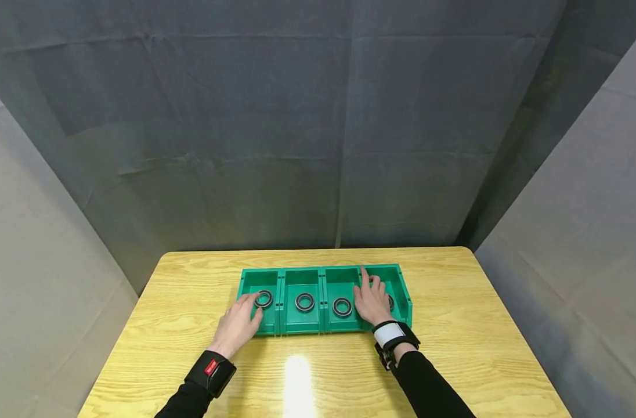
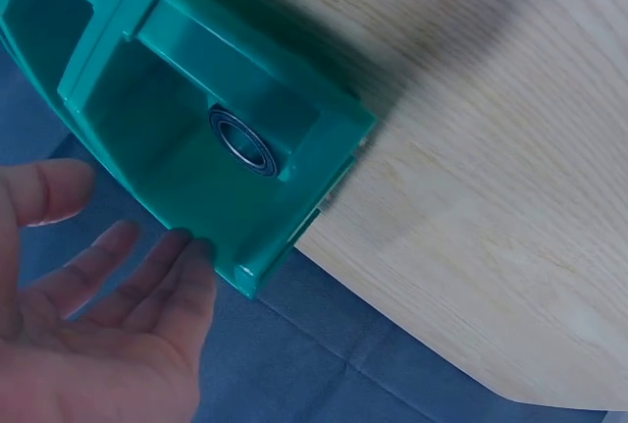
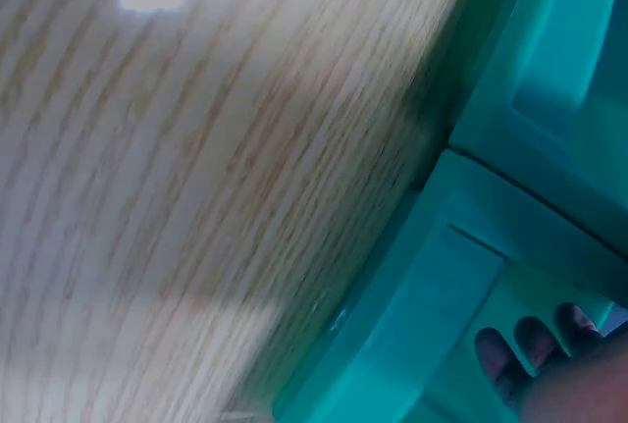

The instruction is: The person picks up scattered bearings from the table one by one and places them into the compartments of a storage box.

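A row of joined green plastic bins (image 1: 302,331) sits across the table, with a ring-shaped ball bearing in each compartment. My left hand (image 1: 237,325) is at the leftmost bin, its fingertips overlapping the near side of the bearing (image 1: 264,299) in the head view. The left wrist view shows that bearing (image 2: 243,140) leaning in the bin, while the left hand (image 2: 118,315) has fingers and thumb apart by the rim. Over the divider of the two right bins, my right hand (image 1: 372,299) stretches its index finger to the far rim. The rightmost bearing (image 1: 391,302) is partly hidden behind it.
Two more bearings, one in the second bin (image 1: 304,302) and one in the third (image 1: 342,307), lie flat. The light wooden table (image 1: 192,302) extends around the bins. A grey curtain (image 1: 255,145) hangs behind, with pale panels on both sides.
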Action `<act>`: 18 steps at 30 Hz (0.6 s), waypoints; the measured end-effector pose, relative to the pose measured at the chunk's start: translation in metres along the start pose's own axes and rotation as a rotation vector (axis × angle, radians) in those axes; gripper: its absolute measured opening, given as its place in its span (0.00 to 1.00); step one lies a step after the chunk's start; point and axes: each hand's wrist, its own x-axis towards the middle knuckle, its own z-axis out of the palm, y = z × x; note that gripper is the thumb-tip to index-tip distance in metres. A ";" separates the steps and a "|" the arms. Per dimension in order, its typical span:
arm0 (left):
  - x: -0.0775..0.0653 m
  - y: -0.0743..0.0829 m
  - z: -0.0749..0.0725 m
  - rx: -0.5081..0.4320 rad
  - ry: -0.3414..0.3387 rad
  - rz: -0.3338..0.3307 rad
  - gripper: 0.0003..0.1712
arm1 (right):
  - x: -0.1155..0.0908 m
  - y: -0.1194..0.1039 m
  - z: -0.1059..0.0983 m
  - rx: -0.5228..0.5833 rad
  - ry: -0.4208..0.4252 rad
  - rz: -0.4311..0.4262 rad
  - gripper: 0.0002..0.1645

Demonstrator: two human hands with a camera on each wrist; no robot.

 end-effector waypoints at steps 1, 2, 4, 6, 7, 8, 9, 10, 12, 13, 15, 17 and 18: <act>-0.001 -0.001 0.000 -0.002 0.002 0.003 0.24 | -0.002 0.000 -0.001 0.010 0.005 -0.016 0.35; -0.002 -0.001 0.000 -0.005 0.003 0.005 0.24 | -0.004 0.001 -0.001 0.019 0.006 -0.029 0.35; -0.004 -0.001 0.000 -0.010 0.001 0.007 0.24 | -0.008 0.001 -0.003 0.038 0.005 -0.051 0.35; -0.006 -0.002 0.001 -0.015 0.004 0.021 0.24 | -0.012 0.001 -0.005 0.058 -0.002 -0.063 0.35; -0.008 -0.002 0.001 -0.016 0.003 0.026 0.24 | -0.014 0.001 -0.007 0.064 -0.007 -0.065 0.35; -0.009 -0.002 0.002 -0.018 0.001 0.027 0.24 | -0.017 0.001 -0.008 0.070 -0.015 -0.065 0.35; -0.011 -0.002 0.002 -0.018 -0.001 0.032 0.24 | -0.019 0.000 -0.010 0.075 -0.019 -0.066 0.34; -0.012 -0.002 0.003 -0.016 -0.003 0.036 0.24 | -0.022 0.000 -0.011 0.083 -0.021 -0.070 0.34; -0.016 -0.002 0.004 -0.016 -0.006 0.036 0.24 | -0.028 -0.002 -0.014 0.102 -0.032 -0.073 0.33; -0.018 -0.001 0.004 -0.017 -0.007 0.035 0.25 | -0.031 -0.003 -0.015 0.108 -0.032 -0.079 0.32; -0.021 -0.001 0.006 -0.013 -0.009 0.039 0.26 | -0.036 -0.003 -0.017 0.127 -0.027 -0.093 0.32; -0.025 -0.001 0.007 -0.017 -0.006 0.042 0.27 | -0.042 -0.004 -0.018 0.148 -0.022 -0.102 0.31; -0.026 -0.001 0.008 -0.016 -0.006 0.041 0.28 | -0.044 -0.004 -0.019 0.156 -0.021 -0.103 0.31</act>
